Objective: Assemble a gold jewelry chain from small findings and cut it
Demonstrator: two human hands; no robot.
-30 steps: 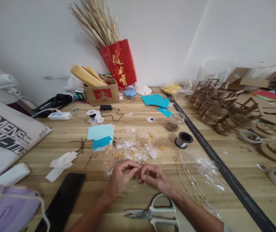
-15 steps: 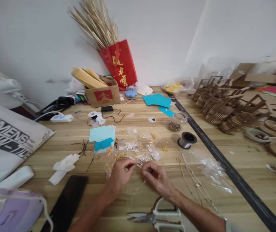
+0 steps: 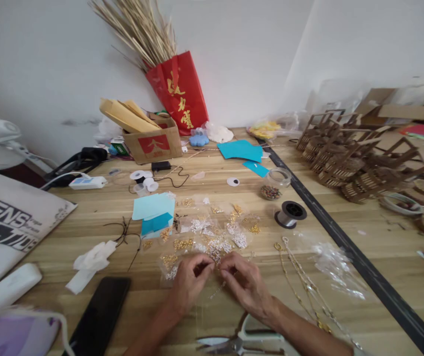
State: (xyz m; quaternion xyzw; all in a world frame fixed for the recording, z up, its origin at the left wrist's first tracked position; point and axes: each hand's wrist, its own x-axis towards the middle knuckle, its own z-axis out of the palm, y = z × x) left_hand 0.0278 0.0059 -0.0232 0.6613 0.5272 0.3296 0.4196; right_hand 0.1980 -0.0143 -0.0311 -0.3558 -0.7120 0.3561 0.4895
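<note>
My left hand (image 3: 191, 279) is closed in a pinch, thumb against forefinger; what it holds is too small to make out. Almost touching those fingertips, my right hand (image 3: 249, 284) is also closed, with its fingers bent. A thin beaded strand (image 3: 218, 290) runs out from under the right fingers and lies slack toward the left. Just beyond both hands are silver beads (image 3: 217, 248) in a loose pile and gold beads (image 3: 182, 244) on clear bags. Scissors (image 3: 236, 343) lie below the hands, partly hidden by my right forearm. Finished-looking gold and silver chains (image 3: 301, 282) rest to the right.
A wire spool (image 3: 291, 214) and a jar of beads (image 3: 273, 190) stand right of centre. Clear plastic bags (image 3: 336, 267) lie further right, by a black strip (image 3: 330, 222). On the left are a black phone (image 3: 98, 316), white tissue (image 3: 92, 264) and blue cards (image 3: 154, 212).
My fingertips have come closer together, the left hand moving slightly right. The camera view has shifted a little, so the surroundings appear moved. The beaded strand still trails from the right fingers.
</note>
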